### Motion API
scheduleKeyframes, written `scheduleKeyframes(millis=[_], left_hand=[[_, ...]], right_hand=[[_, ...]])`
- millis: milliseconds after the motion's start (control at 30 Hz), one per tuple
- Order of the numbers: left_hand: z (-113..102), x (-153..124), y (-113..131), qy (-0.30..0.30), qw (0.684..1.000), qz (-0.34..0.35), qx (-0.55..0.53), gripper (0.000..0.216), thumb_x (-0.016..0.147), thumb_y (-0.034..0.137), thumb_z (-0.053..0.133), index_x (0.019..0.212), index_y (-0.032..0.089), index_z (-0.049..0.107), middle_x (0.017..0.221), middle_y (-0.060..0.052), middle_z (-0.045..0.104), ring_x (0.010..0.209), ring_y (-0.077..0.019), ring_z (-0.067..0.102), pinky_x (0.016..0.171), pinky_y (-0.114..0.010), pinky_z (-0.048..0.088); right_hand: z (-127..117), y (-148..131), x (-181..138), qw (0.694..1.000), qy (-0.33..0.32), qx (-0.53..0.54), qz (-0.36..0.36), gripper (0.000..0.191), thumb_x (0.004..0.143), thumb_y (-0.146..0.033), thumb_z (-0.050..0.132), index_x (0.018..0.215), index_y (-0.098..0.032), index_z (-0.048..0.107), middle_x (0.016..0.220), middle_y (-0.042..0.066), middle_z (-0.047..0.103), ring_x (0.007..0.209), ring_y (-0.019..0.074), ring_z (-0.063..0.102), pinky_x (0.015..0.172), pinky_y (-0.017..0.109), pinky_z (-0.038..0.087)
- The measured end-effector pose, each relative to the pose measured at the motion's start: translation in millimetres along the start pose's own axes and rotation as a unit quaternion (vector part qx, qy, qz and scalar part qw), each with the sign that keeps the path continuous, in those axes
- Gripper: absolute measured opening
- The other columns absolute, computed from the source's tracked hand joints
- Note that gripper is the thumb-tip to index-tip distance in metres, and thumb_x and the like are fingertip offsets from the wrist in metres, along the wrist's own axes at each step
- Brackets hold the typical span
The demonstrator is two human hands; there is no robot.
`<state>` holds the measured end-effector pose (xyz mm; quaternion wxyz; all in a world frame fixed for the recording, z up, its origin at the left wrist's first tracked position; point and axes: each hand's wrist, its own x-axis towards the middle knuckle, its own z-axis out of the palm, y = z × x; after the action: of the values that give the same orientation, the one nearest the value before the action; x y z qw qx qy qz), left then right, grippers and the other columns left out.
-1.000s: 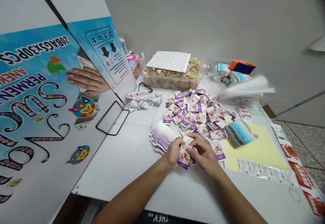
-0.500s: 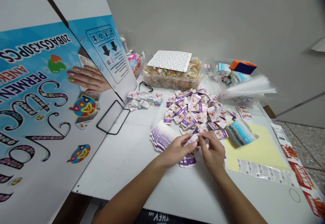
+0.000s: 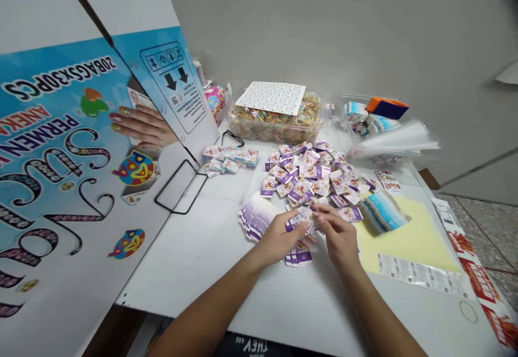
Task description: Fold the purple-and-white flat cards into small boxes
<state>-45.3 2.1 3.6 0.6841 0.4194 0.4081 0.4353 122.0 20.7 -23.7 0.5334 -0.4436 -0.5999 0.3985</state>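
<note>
My left hand (image 3: 281, 234) and my right hand (image 3: 339, 234) meet over the white table (image 3: 210, 249), both pinched on a small purple-and-white packet (image 3: 301, 218). Under them lies a short stack of the same packets (image 3: 298, 257). Just beyond my fingers spreads a loose heap of several purple packets (image 3: 313, 176). Left of my left hand sits a fanned stack of purple packets (image 3: 257, 219).
A big blue printed carton (image 3: 73, 173) stands at the left, with another person's hand (image 3: 140, 125) on it. At the back are a clear tub of coloured sweets (image 3: 275, 119), a bin of blue-white packets (image 3: 374, 122), and a row of packets (image 3: 230, 157). Yellow paper (image 3: 408, 238) lies at the right.
My hands set a stack of packets down on the table, reached forward to the heap's near edge and took up a single packet between them.
</note>
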Motion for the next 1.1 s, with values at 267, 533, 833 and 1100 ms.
scheduleKeyframes(millis=[267, 533, 833, 1100], left_hand=[[0, -3, -2, -0.030, 1.000, -0.004, 0.002, 0.046, 0.085, 0.050, 0.071, 0.112, 0.014, 0.069, 0.100, -0.010, 0.072, 0.072, -0.0172, 0.071, 0.070, -0.029, 0.058], [-2, -1, -3, -0.012, 1.000, 0.010, 0.024, 0.046, 0.084, 0.054, 0.069, 0.103, 0.012, 0.069, 0.082, -0.005, 0.069, 0.064, -0.0164, 0.068, 0.055, -0.024, 0.053], [-3, 2, -2, 0.002, 1.000, 0.024, 0.014, 0.044, 0.085, 0.052, 0.070, 0.101, 0.010, 0.069, 0.065, -0.002, 0.067, 0.053, -0.0149, 0.064, 0.047, -0.023, 0.049], [-3, 1, 0, -0.019, 1.000, 0.016, 0.014, 0.045, 0.085, 0.054, 0.068, 0.099, 0.011, 0.069, 0.065, -0.003, 0.069, 0.051, -0.0150, 0.063, 0.047, -0.024, 0.048]], right_hand=[[1, -10, -1, 0.997, 0.039, 0.012, 0.068, 0.023, 0.084, -0.041, 0.072, 0.087, -0.021, 0.081, 0.069, 0.002, 0.073, 0.058, 0.0158, 0.062, 0.056, 0.028, 0.053], [6, -12, -6, 0.998, 0.043, -0.027, 0.028, 0.024, 0.087, -0.040, 0.069, 0.092, -0.020, 0.081, 0.078, 0.004, 0.074, 0.067, 0.0181, 0.065, 0.064, 0.031, 0.054], [15, -11, -11, 0.989, -0.013, 0.096, 0.113, 0.034, 0.089, -0.049, 0.065, 0.099, -0.021, 0.080, 0.071, 0.003, 0.071, 0.054, 0.0179, 0.060, 0.052, 0.032, 0.051], [9, -11, -11, 0.996, 0.005, 0.036, 0.085, 0.025, 0.090, -0.040, 0.067, 0.101, -0.023, 0.081, 0.069, 0.000, 0.066, 0.059, 0.0154, 0.058, 0.057, 0.028, 0.050]])
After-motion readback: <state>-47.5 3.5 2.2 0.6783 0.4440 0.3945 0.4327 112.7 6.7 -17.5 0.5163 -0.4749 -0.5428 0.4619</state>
